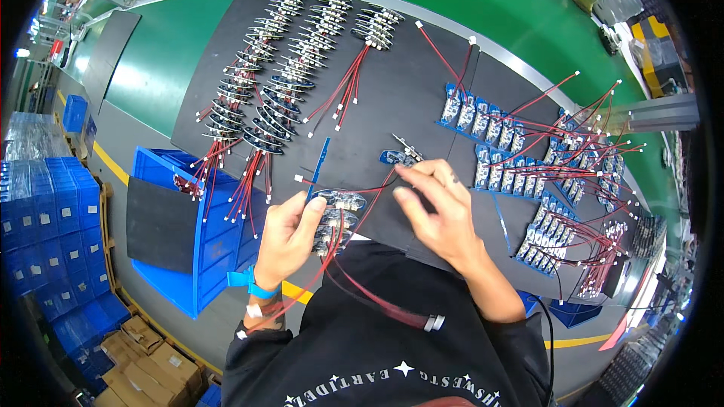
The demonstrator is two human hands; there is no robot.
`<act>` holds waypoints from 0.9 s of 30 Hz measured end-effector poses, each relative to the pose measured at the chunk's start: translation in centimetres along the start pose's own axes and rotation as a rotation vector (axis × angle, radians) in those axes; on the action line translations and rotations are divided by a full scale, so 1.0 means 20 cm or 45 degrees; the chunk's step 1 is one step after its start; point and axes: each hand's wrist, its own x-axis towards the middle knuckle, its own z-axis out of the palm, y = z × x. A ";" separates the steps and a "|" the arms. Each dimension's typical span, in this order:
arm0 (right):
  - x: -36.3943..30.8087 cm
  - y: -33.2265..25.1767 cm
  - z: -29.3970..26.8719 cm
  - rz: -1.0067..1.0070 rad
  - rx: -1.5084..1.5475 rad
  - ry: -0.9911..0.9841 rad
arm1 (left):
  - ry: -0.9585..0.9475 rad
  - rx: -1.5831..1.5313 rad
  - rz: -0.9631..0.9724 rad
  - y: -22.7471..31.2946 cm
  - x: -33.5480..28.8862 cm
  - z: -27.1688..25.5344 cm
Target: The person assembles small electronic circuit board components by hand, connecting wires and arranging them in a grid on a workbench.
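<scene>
My left hand [290, 232] is closed on a panel of small blue circuit boards [332, 230], thumb on top. Red and black wires [324, 264] hang from these boards toward my body, ending in white connectors. A narrow blue strip [321, 162] sticks up from the panel beside my left thumb. My right hand [441, 211] hovers over the mat, thumb and index finger apart, with nothing visibly gripped. Just beyond its fingertips lie a couple of loose small boards [396, 157], one standing on edge. A red wire passes close to its fingers.
Rows of separated boards [283, 75] with wires line the far left of the black mat [362, 120]. Blue board panels [501, 132] with red wires cover the right side. A blue bin [188, 234] with a black sheet stands left. Stacked blue crates [53, 226] and cartons [151, 358] lie beyond.
</scene>
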 end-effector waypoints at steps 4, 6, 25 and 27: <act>-0.01 0.05 0.03 -0.064 -0.298 0.015 | 0.012 0.089 0.057 0.04 0.00 -0.06; -0.02 0.11 0.02 -0.094 -0.520 -0.114 | -0.018 0.223 -0.030 0.07 -0.04 -0.16; -0.01 -0.05 -0.05 0.304 0.419 -0.157 | -0.607 -0.027 -0.116 0.03 -0.04 -0.13; -0.03 -0.07 -0.09 0.422 0.633 -0.493 | -0.748 -0.262 -0.378 0.09 0.03 -0.01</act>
